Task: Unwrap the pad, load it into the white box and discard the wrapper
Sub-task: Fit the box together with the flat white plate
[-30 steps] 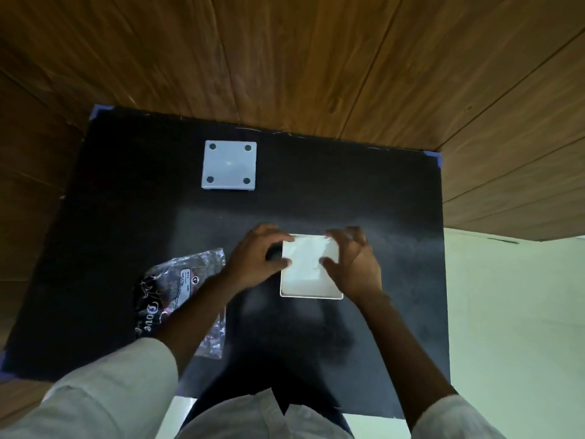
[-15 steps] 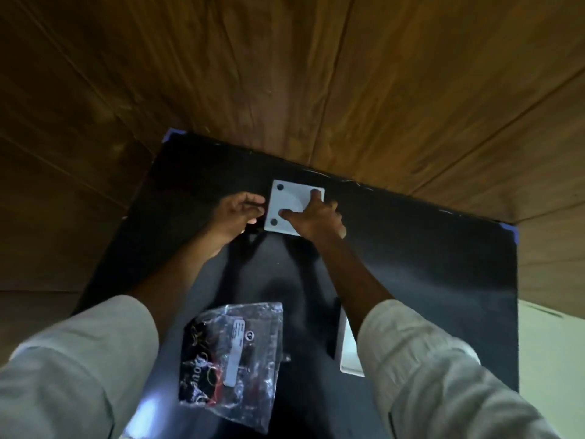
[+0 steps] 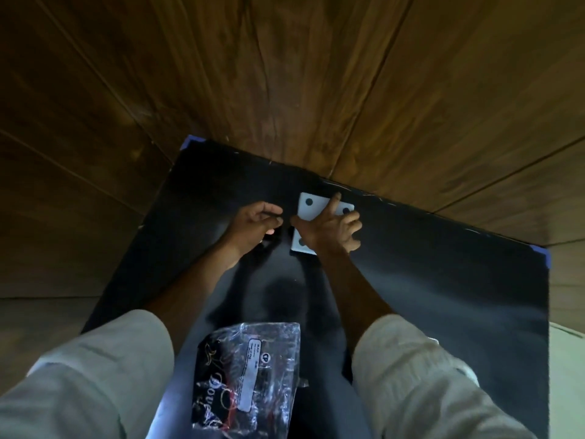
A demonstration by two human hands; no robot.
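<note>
A white square lid with dark round dots (image 3: 309,206) lies flat near the far edge of the black mat (image 3: 443,296). My right hand (image 3: 329,231) covers most of it, fingers spread over the top and thumb hooked at its left edge. My left hand (image 3: 253,223) sits just left of the lid with loosely curled fingers, holding nothing, a small gap between them. The crinkled clear wrapper with black print (image 3: 247,375) lies on the mat close to me, between my sleeves. The white box and the pad are hidden.
Brown wooden panels (image 3: 285,90) surround the mat beyond its far and left edges. Blue tape marks the mat's far corners (image 3: 546,255). A pale surface (image 3: 566,375) shows at the right edge.
The view tipped further forward, so the wrapper now sits lower in frame and the box is out of sight. My right hand slid further over the dotted lid; my left hand drew slightly off its edge.
</note>
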